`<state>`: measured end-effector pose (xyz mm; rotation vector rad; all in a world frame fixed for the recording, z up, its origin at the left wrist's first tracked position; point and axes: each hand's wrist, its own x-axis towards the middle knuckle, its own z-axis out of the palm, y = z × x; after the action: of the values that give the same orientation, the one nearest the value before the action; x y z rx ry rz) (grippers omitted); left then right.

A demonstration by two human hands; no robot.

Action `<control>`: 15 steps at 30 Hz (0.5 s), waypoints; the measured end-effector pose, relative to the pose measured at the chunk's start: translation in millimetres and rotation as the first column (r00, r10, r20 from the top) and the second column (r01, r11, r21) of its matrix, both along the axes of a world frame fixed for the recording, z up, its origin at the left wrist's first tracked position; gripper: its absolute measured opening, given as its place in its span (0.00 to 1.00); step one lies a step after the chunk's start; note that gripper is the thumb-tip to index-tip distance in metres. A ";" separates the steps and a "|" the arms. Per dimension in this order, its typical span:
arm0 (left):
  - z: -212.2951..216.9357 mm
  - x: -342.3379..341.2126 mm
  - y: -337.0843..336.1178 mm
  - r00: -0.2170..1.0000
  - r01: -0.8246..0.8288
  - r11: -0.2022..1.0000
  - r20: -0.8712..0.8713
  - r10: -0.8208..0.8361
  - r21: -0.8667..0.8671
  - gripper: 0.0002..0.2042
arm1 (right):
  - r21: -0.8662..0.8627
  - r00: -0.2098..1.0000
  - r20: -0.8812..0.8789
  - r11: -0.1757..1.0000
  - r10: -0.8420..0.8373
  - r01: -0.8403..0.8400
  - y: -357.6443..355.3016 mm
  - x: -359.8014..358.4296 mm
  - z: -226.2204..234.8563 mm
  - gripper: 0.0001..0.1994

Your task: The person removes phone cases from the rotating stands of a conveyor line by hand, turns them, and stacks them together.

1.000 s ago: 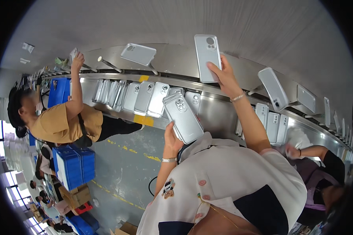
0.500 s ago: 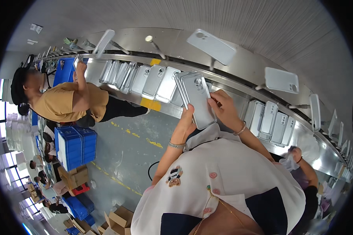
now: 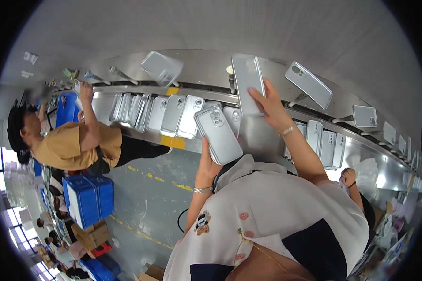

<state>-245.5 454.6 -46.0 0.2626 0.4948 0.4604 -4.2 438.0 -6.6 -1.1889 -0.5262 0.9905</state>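
Both hands' grips clasp translucent grey rectangular phone cases
Left hand [image 3: 205,165] holds one [image 3: 219,135] at centre; right hand [image 3: 270,105] lifts another [image 3: 247,82] upward

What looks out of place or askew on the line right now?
Nothing looks damaged or spilled. The left hand holds a clear phone case, the right hand another case up at the conveyor rail. The row of cases leans unevenly and overlaps.
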 end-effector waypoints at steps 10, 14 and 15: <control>-5.2 -9.6 -11.1 0.988 -0.062 0.993 -0.147 0.047 -0.097 0.24 | -0.132 0.941 -0.166 0.952 -0.297 0.277 -26.1 58.3 -12.1 0.23; 3.4 1.4 -11.8 0.966 -0.040 0.998 -0.257 0.024 -0.057 0.24 | -0.104 0.976 -0.216 0.993 0.026 -0.049 -74.9 11.5 -48.8 0.17; 5.3 7.3 -12.7 0.964 -0.021 1.000 -0.265 0.021 0.004 0.24 | -0.146 0.982 0.044 0.974 0.184 -0.176 -75.7 -11.6 -40.8 0.18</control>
<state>-238.2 441.9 -40.7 0.3222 0.7603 0.4483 -15.9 362.3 -47.4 -1.3161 -0.6255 1.1667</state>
